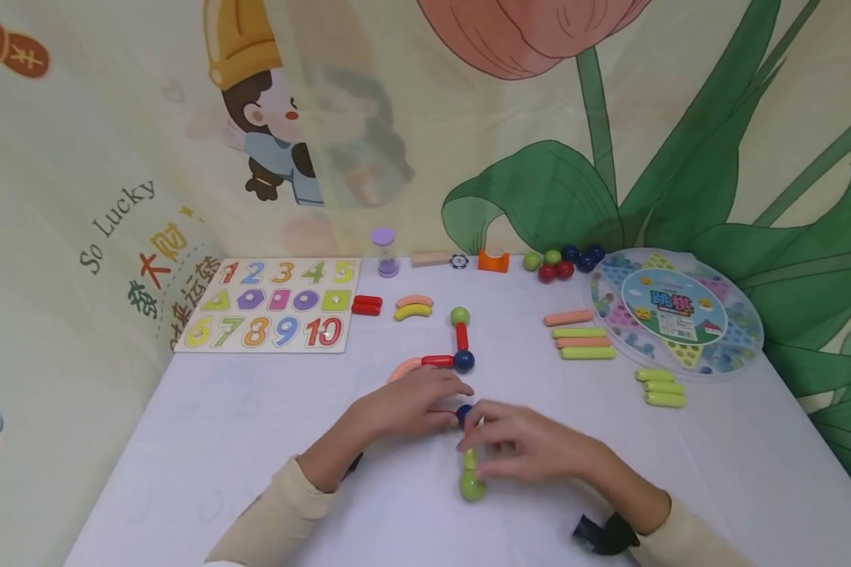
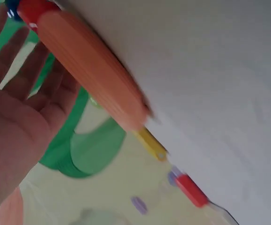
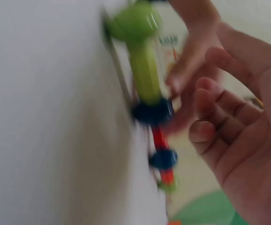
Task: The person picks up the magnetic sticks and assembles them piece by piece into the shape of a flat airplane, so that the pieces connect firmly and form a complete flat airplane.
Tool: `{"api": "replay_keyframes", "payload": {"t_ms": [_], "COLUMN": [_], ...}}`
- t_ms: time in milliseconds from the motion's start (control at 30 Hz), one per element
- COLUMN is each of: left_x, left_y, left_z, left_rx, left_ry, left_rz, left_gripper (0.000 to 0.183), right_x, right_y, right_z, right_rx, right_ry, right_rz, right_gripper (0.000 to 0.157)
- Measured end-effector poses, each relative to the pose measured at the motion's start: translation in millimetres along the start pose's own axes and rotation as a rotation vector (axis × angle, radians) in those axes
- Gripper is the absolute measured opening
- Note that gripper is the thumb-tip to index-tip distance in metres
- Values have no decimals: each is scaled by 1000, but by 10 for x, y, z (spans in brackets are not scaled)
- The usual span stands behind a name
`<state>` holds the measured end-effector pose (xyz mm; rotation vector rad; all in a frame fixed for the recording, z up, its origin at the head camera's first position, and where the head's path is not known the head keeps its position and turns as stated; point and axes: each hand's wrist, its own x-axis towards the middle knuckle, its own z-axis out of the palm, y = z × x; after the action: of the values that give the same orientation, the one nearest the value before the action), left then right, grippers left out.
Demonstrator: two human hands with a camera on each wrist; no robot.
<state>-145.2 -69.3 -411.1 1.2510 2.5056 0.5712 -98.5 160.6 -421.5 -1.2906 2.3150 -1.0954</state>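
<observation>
My left hand [image 1: 414, 402] reaches over the middle of the table with fingers extended, beside a blue ball [image 1: 462, 413]. My right hand [image 1: 532, 441], fingers loosely bent, hovers close to a green rod [image 1: 470, 457] that joins the blue ball to a green ball [image 1: 472, 486]. In the right wrist view a gap shows between its fingers [image 3: 205, 105] and the rod. Beyond the hands, a green ball [image 1: 459, 316], a red rod [image 1: 462, 337], another blue ball [image 1: 464, 361], a second red rod [image 1: 437, 361] and an orange curved piece [image 2: 93, 70] form an angled chain.
A number puzzle board [image 1: 265, 305] lies at left, near red rods [image 1: 366, 305] and curved pieces [image 1: 414, 308]. An hourglass [image 1: 384, 253] stands behind. To the right are straight rods [image 1: 585, 343], short green rods [image 1: 663, 387], several balls [image 1: 566, 261] and a round game box [image 1: 681, 315].
</observation>
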Motion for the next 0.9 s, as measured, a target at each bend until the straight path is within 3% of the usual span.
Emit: {"api": "replay_keyframes", "payload": {"t_ms": [133, 200, 300, 400, 500, 600, 767, 900], "left_x": [-151, -220, -284, -310, -323, -330, -332, -319], "left_y": [-152, -223, -285, -294, -277, -267, -279, -266], "left_z": [-103, -133, -145, -133, -108, -74, -37, -46], "left_rx": [26, 38, 13, -28, -39, -43, -59, -60], "left_ry": [79, 79, 46, 10, -9, -13, -11, -10], "left_rz": [-192, -278, -365, -411, -436, -432, -368, -329], "left_gripper": [60, 67, 72, 75, 78, 79, 76, 72], "right_x": [302, 544, 979, 1425, 1768, 1957, 2015, 1966], "right_y": [356, 524, 651, 666, 670, 677, 688, 701], "right_z": [-446, -626, -768, -766, -664, -550, -464, -464], "right_rx": [-115, -217, -331, -427, -540, -636, -719, -671], "right_ry": [212, 266, 247, 142, 17, -47, -33, -8], "right_rz": [122, 210, 332, 389, 396, 384, 333, 349], "right_gripper": [19, 18, 20, 25, 33, 34, 7, 16]}}
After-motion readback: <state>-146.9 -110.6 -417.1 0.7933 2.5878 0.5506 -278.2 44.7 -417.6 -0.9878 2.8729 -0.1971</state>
